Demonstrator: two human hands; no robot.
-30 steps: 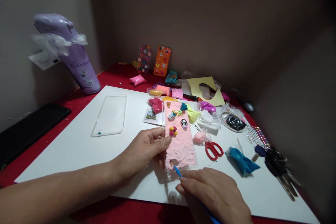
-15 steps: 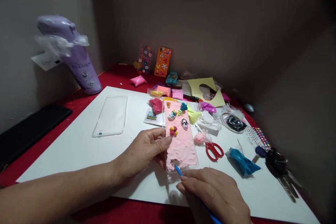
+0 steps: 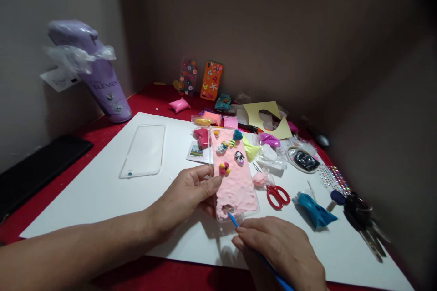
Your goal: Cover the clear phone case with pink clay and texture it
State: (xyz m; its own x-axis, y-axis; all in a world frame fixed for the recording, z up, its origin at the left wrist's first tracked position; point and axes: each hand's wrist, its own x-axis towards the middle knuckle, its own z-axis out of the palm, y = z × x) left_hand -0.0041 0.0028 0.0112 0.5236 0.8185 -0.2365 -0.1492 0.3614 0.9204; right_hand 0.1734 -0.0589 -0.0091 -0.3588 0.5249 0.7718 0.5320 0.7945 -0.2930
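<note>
Two pinches: left hand on pink phone case; right hand on blue tool.

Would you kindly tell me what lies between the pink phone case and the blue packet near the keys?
The head view shows red-handled scissors between the case and the packet, beside a pink lump.

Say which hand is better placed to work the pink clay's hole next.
Likely the right hand: its slim blue tool has its tip at that hole; the left hand grips the clear plastic case.
</note>
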